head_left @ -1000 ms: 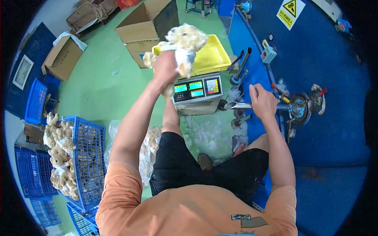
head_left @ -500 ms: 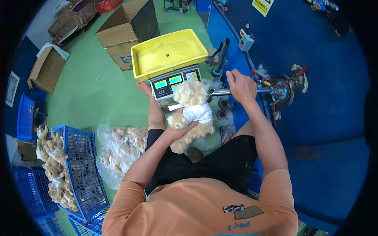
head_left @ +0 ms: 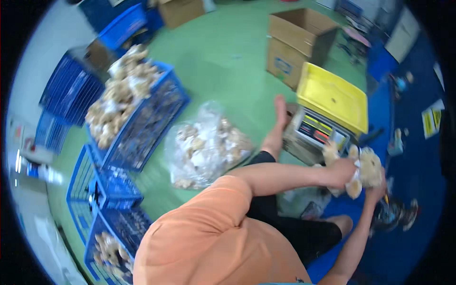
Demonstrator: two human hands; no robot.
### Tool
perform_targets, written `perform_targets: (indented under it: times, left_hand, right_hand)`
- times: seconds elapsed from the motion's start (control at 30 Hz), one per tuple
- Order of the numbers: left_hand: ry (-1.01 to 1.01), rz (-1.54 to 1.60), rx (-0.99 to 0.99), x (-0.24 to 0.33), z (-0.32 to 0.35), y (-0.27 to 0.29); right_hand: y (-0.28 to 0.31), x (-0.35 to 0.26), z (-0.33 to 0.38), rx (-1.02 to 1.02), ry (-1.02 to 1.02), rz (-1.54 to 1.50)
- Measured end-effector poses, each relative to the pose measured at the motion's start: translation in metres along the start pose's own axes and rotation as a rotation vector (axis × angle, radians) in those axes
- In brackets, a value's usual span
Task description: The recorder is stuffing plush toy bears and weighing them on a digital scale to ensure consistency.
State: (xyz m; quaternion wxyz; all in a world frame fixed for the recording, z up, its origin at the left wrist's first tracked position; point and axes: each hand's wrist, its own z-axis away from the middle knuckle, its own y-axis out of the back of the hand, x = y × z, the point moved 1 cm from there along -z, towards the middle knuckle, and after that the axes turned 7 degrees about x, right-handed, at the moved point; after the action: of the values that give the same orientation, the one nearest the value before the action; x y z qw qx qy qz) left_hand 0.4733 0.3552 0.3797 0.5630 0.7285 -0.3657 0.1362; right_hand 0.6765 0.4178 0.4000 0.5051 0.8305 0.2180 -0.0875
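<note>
A cream plush teddy bear (head_left: 369, 167) in a white shirt is between my two hands at the right, in front of the scale. My left hand (head_left: 343, 174) is closed round its body. My right hand (head_left: 376, 189) holds the far side of the bear by its head, its fingers partly hidden behind the plush. Just beyond the bear stands a digital scale (head_left: 319, 129) with a yellow tray (head_left: 336, 101) on top. The metal pipe of the blue machine is hidden behind the bear and my hands.
A clear plastic bag (head_left: 207, 159) of plush bears lies on the green floor. At the left, a blue crate (head_left: 151, 126) is heaped with more bears, and another blue crate (head_left: 124, 223) holds a few. An open cardboard box (head_left: 290, 50) stands behind the scale. Blue machine panels line the right.
My view has swung left, so the scale and machine sit farther right. My right hand has left the metal pipe and come onto the bear, which is turned and blurred.
</note>
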Motion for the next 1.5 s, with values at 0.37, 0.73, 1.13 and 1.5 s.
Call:
perform_targets:
  times: [0.37,0.73,1.13,1.5]
  left_hand:
    - [0.190,0.393,0.575,-0.136,0.139,0.049]
    - [0.631,0.461,1.773,-0.207,0.333,0.481]
    - [0.868,-0.155,1.472,-0.340,0.376,0.286]
    - [1.406,-0.122,0.883,-0.339,0.491,0.032]
  right_hand:
    - [-0.002,0.007,-0.015,-0.086,0.064,0.064]
    - [-0.022,0.038,-0.029,-0.066,0.121,-0.092]
    - [-0.017,0.072,-0.053,-0.076,0.389,0.137]
    - [-0.028,0.170,-0.049,-0.076,0.630,0.606]
